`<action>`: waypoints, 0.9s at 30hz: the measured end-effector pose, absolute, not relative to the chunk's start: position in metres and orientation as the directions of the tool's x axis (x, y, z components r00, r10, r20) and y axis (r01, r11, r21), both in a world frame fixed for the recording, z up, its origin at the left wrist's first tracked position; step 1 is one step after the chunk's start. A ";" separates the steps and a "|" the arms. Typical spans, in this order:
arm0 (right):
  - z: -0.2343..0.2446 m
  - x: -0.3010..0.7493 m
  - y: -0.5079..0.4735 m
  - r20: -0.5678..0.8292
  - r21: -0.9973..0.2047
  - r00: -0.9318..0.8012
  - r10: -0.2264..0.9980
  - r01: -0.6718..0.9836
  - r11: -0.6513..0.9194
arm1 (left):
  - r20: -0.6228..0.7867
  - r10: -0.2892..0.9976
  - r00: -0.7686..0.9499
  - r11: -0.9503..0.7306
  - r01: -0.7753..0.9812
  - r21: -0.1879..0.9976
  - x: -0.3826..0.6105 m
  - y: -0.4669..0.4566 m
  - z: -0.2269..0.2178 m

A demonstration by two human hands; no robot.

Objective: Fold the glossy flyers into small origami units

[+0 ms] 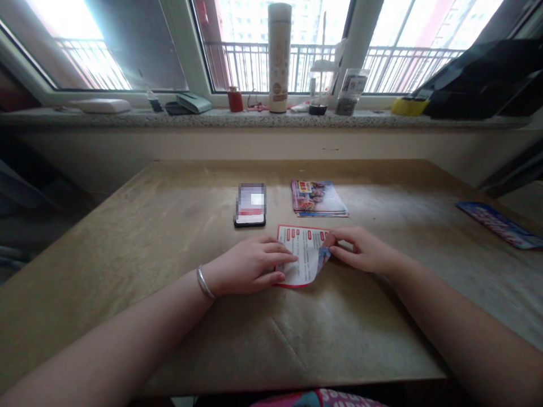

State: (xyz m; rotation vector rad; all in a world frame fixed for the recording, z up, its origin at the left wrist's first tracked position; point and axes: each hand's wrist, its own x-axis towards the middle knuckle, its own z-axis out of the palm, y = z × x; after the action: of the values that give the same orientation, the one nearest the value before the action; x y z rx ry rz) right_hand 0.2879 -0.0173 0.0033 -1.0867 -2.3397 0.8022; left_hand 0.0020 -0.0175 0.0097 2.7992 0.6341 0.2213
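Note:
A printed paper leaflet [302,255] with a red border lies on the wooden table [148,237] in front of me. My left hand [248,265], with a silver bracelet at the wrist, lies flat on the leaflet's left side, fingers stretched out. My right hand [360,250] pinches the leaflet's right edge, which is curled over toward the middle so its coloured underside shows.
A phone [250,204] lies just beyond the leaflet, and a small stack of colourful leaflets [317,198] lies to its right. Another blue flyer [500,224] lies near the table's right edge. The windowsill behind holds a tall white flask [279,56], jars and small items.

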 end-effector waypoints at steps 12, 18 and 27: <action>0.000 0.289 -0.013 -0.023 -0.830 -0.515 0.857 0.487 0.270 | 0.098 0.504 0.858 -0.852 0.476 0.217 -0.001 -0.013 -0.002; -0.010 0.273 -0.014 0.069 -0.695 -0.315 0.946 0.665 0.272 | 0.114 0.372 0.921 -0.913 0.341 0.224 0.005 -0.019 0.007; -0.012 0.253 -0.017 0.168 -0.532 -0.299 0.939 0.775 0.341 | 0.161 0.336 0.928 -0.916 0.282 0.286 0.008 -0.020 0.006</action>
State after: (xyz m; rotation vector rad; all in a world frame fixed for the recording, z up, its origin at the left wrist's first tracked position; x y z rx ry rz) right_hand 0.2534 -0.0172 -0.0115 -1.4998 -2.1612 0.4909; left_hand 0.0083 -0.0203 0.0058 2.8273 0.4612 0.3017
